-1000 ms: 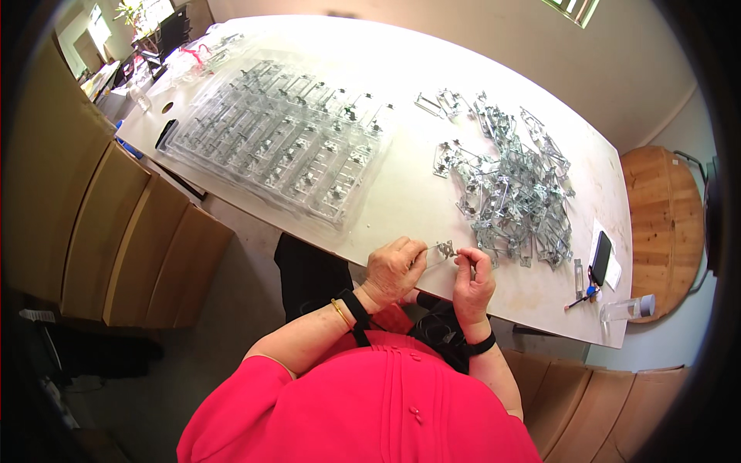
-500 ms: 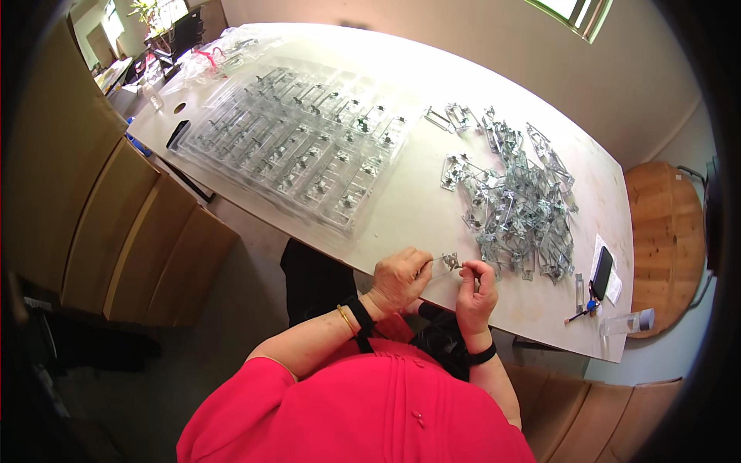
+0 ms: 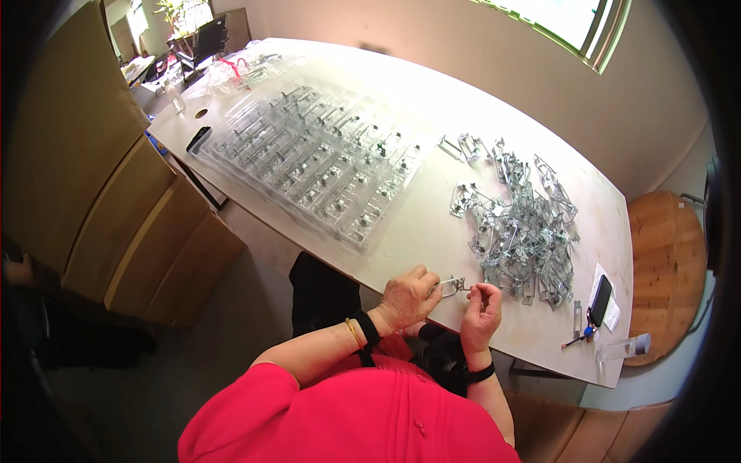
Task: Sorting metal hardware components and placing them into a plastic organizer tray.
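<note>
Currently left hand (image 3: pixel 410 298) pinches a metal bracket (image 3: pixel 458 285). Right hand (image 3: pixel 482 315) narrowed at its end; grip unclear.

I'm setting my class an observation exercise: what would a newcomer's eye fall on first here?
Probably the bright red top at the bottom centre, then the tangled heap of silvery metal parts on the right of the pale table. Left of the heap lies a wide clear tray with rows of metal parts. At the near edge, the left hand and right hand hold one small metal piece.
</note>
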Available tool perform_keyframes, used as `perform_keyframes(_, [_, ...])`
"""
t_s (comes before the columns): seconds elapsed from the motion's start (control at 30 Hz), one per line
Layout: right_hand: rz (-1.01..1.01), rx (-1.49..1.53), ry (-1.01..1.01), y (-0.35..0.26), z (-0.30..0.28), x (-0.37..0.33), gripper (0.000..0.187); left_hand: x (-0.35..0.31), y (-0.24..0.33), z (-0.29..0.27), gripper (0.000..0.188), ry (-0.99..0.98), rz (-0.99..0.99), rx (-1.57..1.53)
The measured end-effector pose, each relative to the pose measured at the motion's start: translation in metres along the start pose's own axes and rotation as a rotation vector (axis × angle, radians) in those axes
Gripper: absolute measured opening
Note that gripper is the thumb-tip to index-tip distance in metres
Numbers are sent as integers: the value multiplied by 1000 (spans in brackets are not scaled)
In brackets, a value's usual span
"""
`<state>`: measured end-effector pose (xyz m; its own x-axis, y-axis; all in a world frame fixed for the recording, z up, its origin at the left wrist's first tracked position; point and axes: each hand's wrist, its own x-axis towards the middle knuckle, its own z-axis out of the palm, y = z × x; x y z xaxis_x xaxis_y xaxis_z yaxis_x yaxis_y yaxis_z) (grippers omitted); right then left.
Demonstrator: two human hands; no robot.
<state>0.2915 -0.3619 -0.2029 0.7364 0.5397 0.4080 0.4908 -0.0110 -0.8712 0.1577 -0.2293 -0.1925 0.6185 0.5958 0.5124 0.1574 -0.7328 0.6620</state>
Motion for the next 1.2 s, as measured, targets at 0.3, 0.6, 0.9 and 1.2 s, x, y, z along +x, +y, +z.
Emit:
perform_keyframes(0.3, [26, 49, 26, 2, -1, 3, 8, 6, 8, 0, 10, -27, 73, 157])
perform_keyframes(0.6, [39, 39, 29, 1, -3, 2, 9, 10, 7, 2, 6, -57, 27, 29])
perform_keyframes(0.9, [83, 121, 40, 4, -3, 2, 10, 21, 6, -12, 15, 75, 149, 120])
perform_keyframes(1.2, [17, 66, 66, 5, 1, 4, 8, 8, -7, -8, 25, -42, 202, 296])
